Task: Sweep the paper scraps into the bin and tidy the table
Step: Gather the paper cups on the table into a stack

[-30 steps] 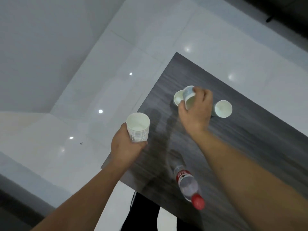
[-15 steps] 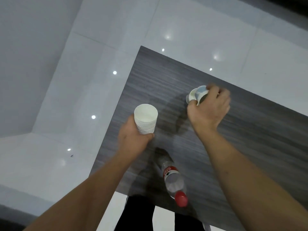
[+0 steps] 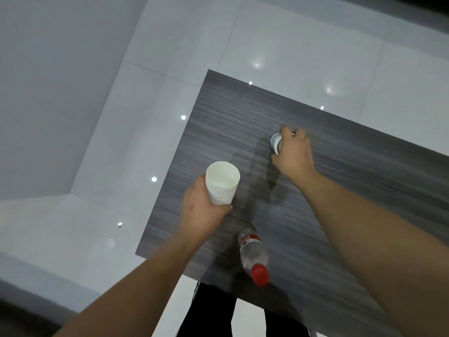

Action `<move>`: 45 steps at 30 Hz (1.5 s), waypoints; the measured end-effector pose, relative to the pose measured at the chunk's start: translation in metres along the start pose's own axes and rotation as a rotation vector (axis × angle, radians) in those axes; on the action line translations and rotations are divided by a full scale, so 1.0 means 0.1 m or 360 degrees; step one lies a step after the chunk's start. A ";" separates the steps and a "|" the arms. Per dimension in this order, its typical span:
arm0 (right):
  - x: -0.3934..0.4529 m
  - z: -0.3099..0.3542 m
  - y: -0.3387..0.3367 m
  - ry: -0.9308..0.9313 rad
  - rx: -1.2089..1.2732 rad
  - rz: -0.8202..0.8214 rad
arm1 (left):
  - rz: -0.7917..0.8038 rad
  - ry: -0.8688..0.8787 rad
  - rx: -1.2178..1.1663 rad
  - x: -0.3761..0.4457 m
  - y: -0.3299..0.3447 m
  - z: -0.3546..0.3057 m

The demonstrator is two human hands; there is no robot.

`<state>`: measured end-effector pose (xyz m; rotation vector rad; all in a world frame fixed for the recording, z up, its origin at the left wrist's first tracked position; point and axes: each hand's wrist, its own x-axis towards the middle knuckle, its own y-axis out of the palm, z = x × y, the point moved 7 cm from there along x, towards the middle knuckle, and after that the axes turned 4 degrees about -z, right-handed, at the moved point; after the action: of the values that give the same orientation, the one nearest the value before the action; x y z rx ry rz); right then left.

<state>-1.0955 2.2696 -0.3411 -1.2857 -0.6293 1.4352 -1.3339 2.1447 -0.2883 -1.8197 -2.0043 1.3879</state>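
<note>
One cup stack [image 3: 222, 183] gripped in the left hand [image 3: 202, 212], one bottle [image 3: 252, 256] standing, right hand [image 3: 292, 152] fingers wrapped round a cup [image 3: 275, 142] on the table [image 3: 243, 122].

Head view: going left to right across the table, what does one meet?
Left hand holding the stack of paper cups → water bottle lying on the table → right hand gripping a single cup.

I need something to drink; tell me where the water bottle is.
In the head view, the water bottle stands near the table's near edge, between the forearms, just right of the left hand holding the cup stack.
</note>
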 end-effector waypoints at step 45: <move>-3.42 0.33 -1.23 -0.0344 0.0724 -0.0035 | -0.0420 0.0097 -0.0151 -2.61 -1.46 0.13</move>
<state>-1.1305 2.0009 -0.0969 -0.7733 -0.4204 1.5990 -1.3764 1.9395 -0.0742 -1.5395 -2.2155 1.1674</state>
